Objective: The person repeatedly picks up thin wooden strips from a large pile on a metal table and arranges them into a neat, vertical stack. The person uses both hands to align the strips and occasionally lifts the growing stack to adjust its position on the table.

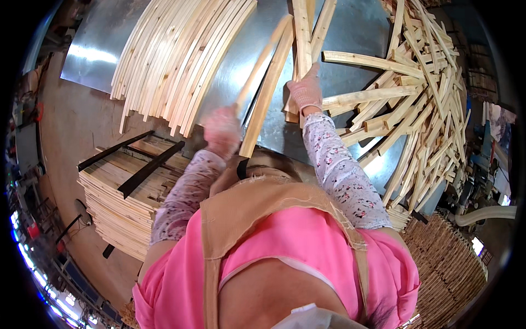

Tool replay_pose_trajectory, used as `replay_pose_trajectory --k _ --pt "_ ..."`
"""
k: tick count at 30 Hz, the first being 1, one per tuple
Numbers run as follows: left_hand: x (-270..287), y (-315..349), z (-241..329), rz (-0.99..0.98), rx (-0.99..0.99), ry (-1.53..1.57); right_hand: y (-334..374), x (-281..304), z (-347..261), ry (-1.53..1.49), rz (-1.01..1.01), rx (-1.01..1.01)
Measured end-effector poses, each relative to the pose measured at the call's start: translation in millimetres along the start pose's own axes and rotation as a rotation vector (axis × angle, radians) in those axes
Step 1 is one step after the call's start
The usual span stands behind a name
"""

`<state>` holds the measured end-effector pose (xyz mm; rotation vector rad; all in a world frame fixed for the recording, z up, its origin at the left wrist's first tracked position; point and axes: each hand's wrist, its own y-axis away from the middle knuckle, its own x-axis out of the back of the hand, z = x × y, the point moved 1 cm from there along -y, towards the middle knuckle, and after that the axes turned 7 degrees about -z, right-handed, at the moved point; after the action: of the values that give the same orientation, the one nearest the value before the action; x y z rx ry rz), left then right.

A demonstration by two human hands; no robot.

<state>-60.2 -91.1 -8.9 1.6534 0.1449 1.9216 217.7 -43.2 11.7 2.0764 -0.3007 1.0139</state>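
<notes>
Smeared by motion, my gloved left hand (222, 131) is closed round the near end of a thin wooden strip (258, 64), which points away from me over the metal table (233, 71). Just right of it, a second wooden slat (267, 90) lies slanting, its near end at the table's front edge. My gloved right hand (307, 92) grips a wooden batten (301, 38) that runs toward the far edge. Another batten (323, 27) lies close beside that one, partly overlapped. The right fingertips are partly hidden behind the wood.
Many strips lie side by side in a neat row (175, 55) at the table's left. A jumbled heap of strips (427, 98) covers its right side. Below left stands a stack of boards (118, 203) with dark bars (150, 170) on top. More stacked wood (444, 257) stands lower right.
</notes>
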Motion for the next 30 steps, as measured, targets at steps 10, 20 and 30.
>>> replay_pose_trajectory --k 10,20,30 --pt "4 9 48 -0.088 0.094 0.354 -8 10 83 -0.790 -0.255 0.112" --pt "19 -13 14 -0.212 0.128 1.064 68 -105 43 -0.778 -0.505 0.364" --pt "7 9 -10 -0.137 0.123 0.367 47 -99 33 -0.547 -0.638 0.373"
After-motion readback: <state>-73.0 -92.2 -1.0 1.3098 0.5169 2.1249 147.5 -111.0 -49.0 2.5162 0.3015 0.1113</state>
